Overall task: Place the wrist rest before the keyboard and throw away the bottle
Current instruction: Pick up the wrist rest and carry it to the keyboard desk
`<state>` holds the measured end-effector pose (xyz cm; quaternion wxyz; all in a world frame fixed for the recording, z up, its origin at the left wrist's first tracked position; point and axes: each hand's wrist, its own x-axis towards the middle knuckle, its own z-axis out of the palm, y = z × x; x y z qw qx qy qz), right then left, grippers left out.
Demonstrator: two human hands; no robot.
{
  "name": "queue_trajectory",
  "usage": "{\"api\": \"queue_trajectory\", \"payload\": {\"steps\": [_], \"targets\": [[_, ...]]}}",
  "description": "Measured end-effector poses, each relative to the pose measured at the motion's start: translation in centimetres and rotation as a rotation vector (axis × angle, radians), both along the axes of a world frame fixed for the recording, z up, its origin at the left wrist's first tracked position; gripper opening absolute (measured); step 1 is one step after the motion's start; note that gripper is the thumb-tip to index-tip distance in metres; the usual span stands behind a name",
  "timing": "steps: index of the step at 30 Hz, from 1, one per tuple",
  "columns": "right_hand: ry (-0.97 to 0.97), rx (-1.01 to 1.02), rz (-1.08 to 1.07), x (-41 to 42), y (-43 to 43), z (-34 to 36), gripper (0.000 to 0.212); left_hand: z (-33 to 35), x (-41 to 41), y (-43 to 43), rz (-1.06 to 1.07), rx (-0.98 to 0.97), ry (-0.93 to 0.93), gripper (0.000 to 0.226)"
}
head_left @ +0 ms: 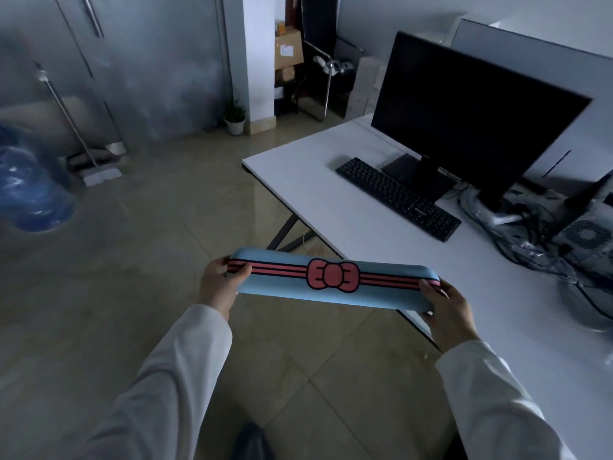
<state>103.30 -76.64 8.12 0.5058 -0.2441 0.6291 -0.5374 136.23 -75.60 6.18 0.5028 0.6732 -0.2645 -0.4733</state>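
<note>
A long light-blue wrist rest [335, 293] with red stripes and a red bow is held level in the air, over the floor and the near-left edge of the white desk [315, 180]. My left hand [220, 282] grips its left end and my right hand [446, 307] grips its right end. The black keyboard [398, 197] lies on the desk further back, in front of the dark monitor [471, 111]. No bottle can be made out in this view.
Tangled cables and a computer case [583, 234] crowd the desk's right side. A blue plastic bag [30, 190] sits at the far left, with a broom and dustpan [96, 164] behind it. A small potted plant [235, 119] stands by the wall.
</note>
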Motion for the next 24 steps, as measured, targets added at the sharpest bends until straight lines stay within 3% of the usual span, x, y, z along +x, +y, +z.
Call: {"api": "queue_trajectory", "payload": {"steps": [6,13,16,24], "targets": [[0.006,0.020,-0.124,2.0,-3.4,-0.6,0.030,-0.1,1.7,-8.2,-0.100,0.012,0.022,0.041],[0.052,0.122,-0.248,1.6,-4.9,-3.0,0.009,-2.8,0.1,-14.4,-0.220,0.113,0.007,0.044],[0.034,0.131,-0.308,1.1,-6.2,-3.5,0.017,-3.5,-1.0,-17.0,-0.281,0.135,0.005,0.039],[-0.104,0.087,-0.429,-1.4,-13.0,-4.2,0.025,-2.3,-5.1,-26.6,-0.391,0.123,-0.041,0.054]]}}
